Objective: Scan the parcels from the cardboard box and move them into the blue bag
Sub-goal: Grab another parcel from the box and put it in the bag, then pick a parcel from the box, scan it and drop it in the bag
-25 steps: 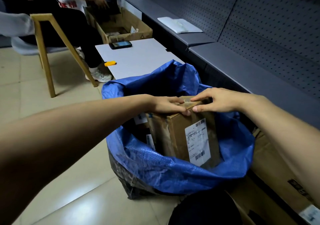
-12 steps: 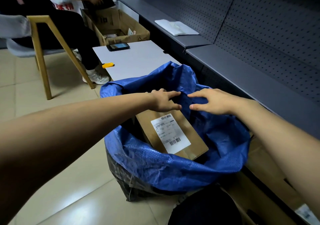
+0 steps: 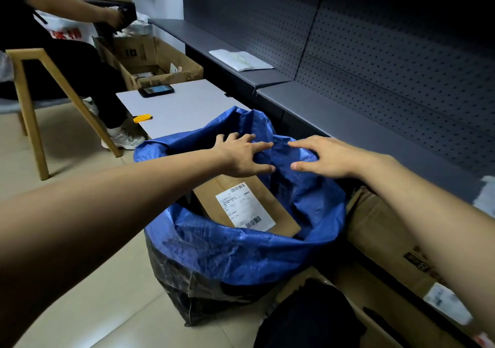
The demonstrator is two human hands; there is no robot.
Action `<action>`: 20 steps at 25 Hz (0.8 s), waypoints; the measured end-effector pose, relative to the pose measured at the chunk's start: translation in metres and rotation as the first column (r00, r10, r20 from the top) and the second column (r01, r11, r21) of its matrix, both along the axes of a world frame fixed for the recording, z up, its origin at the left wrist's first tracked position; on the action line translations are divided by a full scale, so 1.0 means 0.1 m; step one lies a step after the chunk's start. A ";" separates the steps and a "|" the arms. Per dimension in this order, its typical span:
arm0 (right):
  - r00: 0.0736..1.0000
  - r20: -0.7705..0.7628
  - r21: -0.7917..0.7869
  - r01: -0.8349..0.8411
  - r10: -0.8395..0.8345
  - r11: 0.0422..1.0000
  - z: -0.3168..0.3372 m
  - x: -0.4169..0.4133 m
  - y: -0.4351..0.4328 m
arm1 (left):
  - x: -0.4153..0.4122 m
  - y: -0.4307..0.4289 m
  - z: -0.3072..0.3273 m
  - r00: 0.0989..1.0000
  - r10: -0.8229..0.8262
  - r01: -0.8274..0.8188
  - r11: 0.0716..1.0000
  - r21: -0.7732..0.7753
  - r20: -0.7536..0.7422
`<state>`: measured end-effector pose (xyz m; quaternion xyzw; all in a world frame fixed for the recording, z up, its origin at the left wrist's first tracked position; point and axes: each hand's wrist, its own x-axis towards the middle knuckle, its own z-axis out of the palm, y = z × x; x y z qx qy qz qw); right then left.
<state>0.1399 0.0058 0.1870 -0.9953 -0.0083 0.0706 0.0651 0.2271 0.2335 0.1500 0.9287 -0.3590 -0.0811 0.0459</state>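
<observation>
A brown cardboard parcel point(image 3: 265, 200) with a white shipping label lies flat inside the open blue bag point(image 3: 241, 254), label side up. My left hand point(image 3: 243, 154) hovers just above the parcel's far end, fingers spread, holding nothing. My right hand point(image 3: 324, 157) hangs over the bag's far right side, fingers apart and empty. A large cardboard box point(image 3: 383, 243) stands at the right of the bag, partly hidden by my right arm.
A low white table point(image 3: 187, 106) behind the bag carries a dark handheld device point(image 3: 156, 90) and a yellow object point(image 3: 143, 118). A seated person on a wooden chair point(image 3: 34, 111) handles items over another cardboard box point(image 3: 160, 66). Grey shelving point(image 3: 348, 111) runs along the right.
The parcel, upright in both hands one second ago, now lies flat in the bag. Both hands have let go and lifted slightly with fingers spread.
</observation>
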 end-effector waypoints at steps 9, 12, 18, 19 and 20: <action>0.981 0.042 -0.037 0.191 -0.190 0.981 0.26 -0.87 -0.46 | -0.45 -0.52 0.18 0.988 -0.149 0.151 0.985 -0.081 0.036; 0.963 0.051 -0.041 0.268 -0.266 0.962 0.35 -1.28 -0.65 | -0.69 -0.80 0.26 0.976 -0.209 0.215 0.971 -0.108 0.066; 0.910 0.054 -0.027 0.414 -0.412 0.910 0.44 -2.14 -1.02 | -1.19 -1.35 0.30 0.936 -0.343 0.351 0.930 -0.114 0.080; 0.899 0.051 -0.015 0.437 -0.436 0.899 0.44 -2.27 -1.08 | -1.26 -1.43 0.30 0.929 -0.360 0.368 0.923 -0.110 0.087; 0.888 0.048 -0.001 0.458 -0.457 0.889 0.44 -2.39 -1.13 | -1.33 -1.51 0.30 0.922 -0.376 0.385 0.917 -0.106 0.093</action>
